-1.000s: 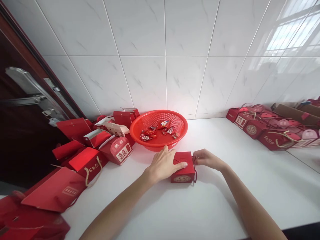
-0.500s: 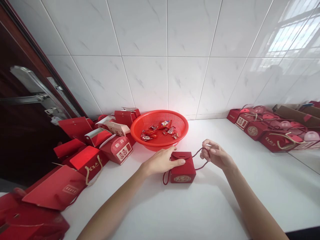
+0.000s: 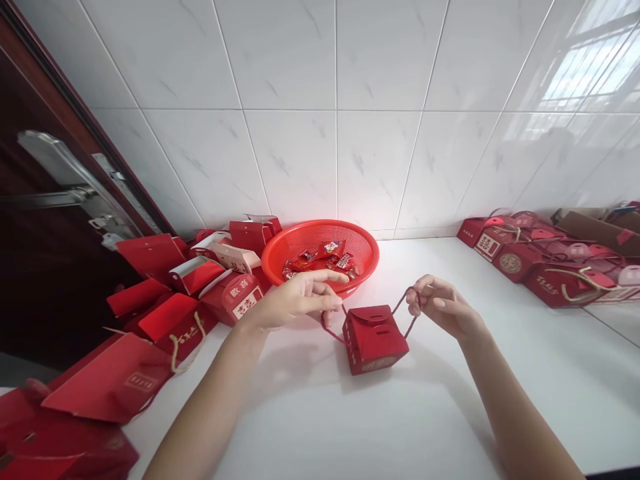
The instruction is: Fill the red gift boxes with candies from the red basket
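Plainly, the box is what I watch from here: a small red favour box between the two hands, tilted, its right side higher, in front of the red mesh colander. I can't tell whether its base touches the white surface. The left hand pinches the left rope handle, index finger stretched free; the right hand has its fingers clamped on the right rope handle. I'd draw both cords evenly and gently, so the box levels and the folded top, with its slots, isn't strained.

As for writing, I read 歡喜 and 囍 on the house-shaped box behind the left wrist, and 囍 again on a box in the right-hand group. The held box's gold medallion is too small for me to read, as are the wrappers of the sweets.
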Motion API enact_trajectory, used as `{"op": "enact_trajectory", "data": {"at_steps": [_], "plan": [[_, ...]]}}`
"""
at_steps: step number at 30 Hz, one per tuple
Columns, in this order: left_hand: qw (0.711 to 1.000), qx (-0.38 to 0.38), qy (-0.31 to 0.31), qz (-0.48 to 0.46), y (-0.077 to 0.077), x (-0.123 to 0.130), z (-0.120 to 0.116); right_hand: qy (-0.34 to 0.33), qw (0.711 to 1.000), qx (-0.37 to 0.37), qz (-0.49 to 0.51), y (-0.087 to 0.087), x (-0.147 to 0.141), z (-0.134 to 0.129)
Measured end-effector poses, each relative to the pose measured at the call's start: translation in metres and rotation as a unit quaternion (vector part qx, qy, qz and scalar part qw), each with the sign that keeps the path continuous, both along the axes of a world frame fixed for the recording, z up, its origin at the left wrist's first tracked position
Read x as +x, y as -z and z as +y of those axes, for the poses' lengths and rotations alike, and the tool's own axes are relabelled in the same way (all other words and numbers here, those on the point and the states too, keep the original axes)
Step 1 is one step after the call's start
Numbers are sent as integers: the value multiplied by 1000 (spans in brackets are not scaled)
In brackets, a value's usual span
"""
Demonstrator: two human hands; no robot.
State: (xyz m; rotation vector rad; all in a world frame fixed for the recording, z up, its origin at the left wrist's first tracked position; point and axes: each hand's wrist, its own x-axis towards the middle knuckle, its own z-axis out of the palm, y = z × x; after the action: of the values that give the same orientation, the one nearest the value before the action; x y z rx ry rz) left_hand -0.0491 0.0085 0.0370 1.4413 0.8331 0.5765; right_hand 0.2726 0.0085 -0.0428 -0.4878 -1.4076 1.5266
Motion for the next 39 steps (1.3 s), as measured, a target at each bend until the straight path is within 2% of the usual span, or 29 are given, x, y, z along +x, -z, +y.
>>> {"op": "enact_trajectory", "data": {"at_steps": [3,6,10,14,19,31,35,39], "plan": [[993,-30,-5,-113,-4,6,-6,-8,997,22,-70,-23,-3,1],[983,-32,-13,-182,-3,14,-9,-12,990,28,-135,-51,-12,2],[981,-11,-16,-195,-1,23,-14,-19,982,34,-182,-84,-33,-1],[982,39,-24,-185,0,30,-20,-23,978,43,-205,-103,-56,-7],[979,81,-21,-185,3,34,-25,3,974,66,-217,-106,-67,-6],[980,85,-45,-174,8,33,-26,65,967,44,-241,-98,-78,-6],[981,89,-54,-165,8,35,-24,30,986,7,-161,-96,-81,-1],[976,124,-72,-163,8,36,-20,41,996,-26,-72,-96,-79,2]]}}
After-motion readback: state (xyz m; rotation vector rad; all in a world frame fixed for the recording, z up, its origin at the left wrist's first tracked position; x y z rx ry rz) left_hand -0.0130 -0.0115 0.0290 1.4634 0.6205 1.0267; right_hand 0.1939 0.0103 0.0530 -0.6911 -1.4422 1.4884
